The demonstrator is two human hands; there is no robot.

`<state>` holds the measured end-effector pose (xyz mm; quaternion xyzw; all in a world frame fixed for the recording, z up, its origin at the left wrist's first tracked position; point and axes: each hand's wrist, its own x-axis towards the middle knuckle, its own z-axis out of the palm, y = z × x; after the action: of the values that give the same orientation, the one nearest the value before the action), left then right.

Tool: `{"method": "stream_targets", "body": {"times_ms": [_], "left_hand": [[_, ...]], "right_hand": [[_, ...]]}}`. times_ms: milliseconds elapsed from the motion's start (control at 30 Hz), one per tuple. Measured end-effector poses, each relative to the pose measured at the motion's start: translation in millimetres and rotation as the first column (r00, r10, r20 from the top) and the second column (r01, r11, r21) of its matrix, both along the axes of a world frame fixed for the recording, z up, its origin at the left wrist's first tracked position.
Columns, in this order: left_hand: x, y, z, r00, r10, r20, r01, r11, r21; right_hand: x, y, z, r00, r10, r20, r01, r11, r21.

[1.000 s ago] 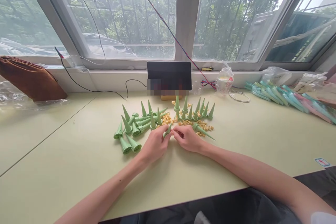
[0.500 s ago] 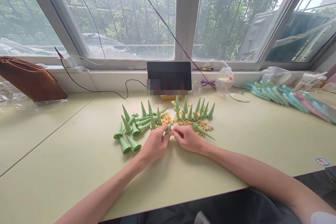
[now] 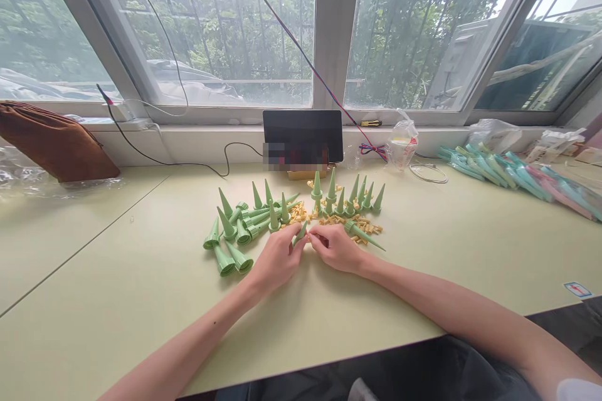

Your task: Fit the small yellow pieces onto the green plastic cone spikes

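My left hand [image 3: 277, 260] is closed round a green cone-shaped spike [image 3: 300, 233], its tip pointing up and away. My right hand [image 3: 337, 247] pinches a small yellow piece [image 3: 311, 237] at the wide end of that spike. Behind the hands lies a scatter of small yellow pieces [image 3: 345, 220]. To the left is a heap of green spikes [image 3: 244, 225], some lying, some standing. At the back right several green spikes [image 3: 350, 195] stand upright in a row. One long spike [image 3: 364, 235] lies by my right hand.
A dark tablet [image 3: 303, 135] leans against the window sill behind the pile. A brown pouch [image 3: 56, 141] lies far left, a small plastic bag [image 3: 402, 141] and packets of teal and pink parts [image 3: 517, 175] at the right. Cables [image 3: 188, 163] cross the table's back.
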<state>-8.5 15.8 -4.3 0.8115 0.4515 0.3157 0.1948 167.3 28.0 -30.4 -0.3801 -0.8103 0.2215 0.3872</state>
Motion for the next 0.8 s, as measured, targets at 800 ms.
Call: {"method": "stream_targets", "body": {"times_ms": [800], "left_hand": [[0.4, -2.1, 3.9, 0.999, -0.014, -0.031, 0.014, 1.000, 0.006]], "right_hand": [[0.2, 0.0, 2.1, 1.000, 0.010, 0.016, -0.010, 1.000, 0.011]]}}
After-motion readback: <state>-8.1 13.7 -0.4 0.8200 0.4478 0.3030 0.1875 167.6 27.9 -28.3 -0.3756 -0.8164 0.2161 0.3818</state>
